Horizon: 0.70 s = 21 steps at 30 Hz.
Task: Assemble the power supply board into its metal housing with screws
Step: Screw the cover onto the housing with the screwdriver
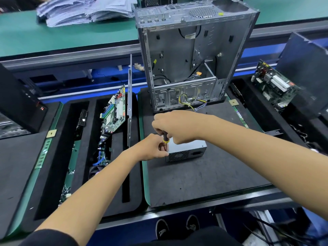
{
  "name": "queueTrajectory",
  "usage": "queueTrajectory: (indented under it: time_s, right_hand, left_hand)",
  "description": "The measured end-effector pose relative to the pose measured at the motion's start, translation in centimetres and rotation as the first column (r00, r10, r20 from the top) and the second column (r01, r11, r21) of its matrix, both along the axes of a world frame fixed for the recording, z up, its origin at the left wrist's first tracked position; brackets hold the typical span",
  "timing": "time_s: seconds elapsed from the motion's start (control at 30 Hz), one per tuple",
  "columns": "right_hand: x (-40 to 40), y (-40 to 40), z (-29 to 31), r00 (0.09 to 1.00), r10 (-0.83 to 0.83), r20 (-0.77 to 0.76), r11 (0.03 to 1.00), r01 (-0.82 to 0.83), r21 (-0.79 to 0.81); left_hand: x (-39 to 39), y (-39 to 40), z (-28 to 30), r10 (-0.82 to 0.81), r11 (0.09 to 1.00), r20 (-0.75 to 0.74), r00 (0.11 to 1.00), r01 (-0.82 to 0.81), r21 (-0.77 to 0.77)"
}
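Both hands on screwdriver (pixel 165 137), left hand (pixel 150 148), right hand (pixel 174 127), over power supply housing (pixel 186 150)

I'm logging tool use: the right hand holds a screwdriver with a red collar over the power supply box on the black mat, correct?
Not quite: the head view shows the collar is yellow. The right hand holds the screwdriver over the power supply box on the black mat.

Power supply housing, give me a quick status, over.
Right hand grips the screwdriver, tip down at the power supply housing. Left hand steadies the tool's lower end at the housing's left edge. Nothing in the way on the black mat.
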State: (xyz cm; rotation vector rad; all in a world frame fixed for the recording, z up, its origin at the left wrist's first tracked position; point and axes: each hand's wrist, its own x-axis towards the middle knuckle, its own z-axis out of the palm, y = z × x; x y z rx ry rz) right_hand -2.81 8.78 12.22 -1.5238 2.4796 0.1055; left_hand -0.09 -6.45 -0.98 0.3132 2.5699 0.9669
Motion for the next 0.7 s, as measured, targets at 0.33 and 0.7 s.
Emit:
queueTrajectory:
  time_s: [0.33, 0.7]
  right_hand:
    - [0.02, -0.28, -0.21, 0.998, -0.070, 0.003, 0.997, 0.069, 0.043]
    - [0.44, -0.84, -0.37, 0.953, -0.049, -0.299, 0.998, 0.060, 0.027]
  left_hand:
    - [0.13, 0.22, 0.07, -0.017, 1.000, 0.025, 1.000, 0.016, 0.019]
    - [-0.17, 0.02, -0.01, -0.016, 1.000, 0.071, 0.997, 0.015, 0.020]
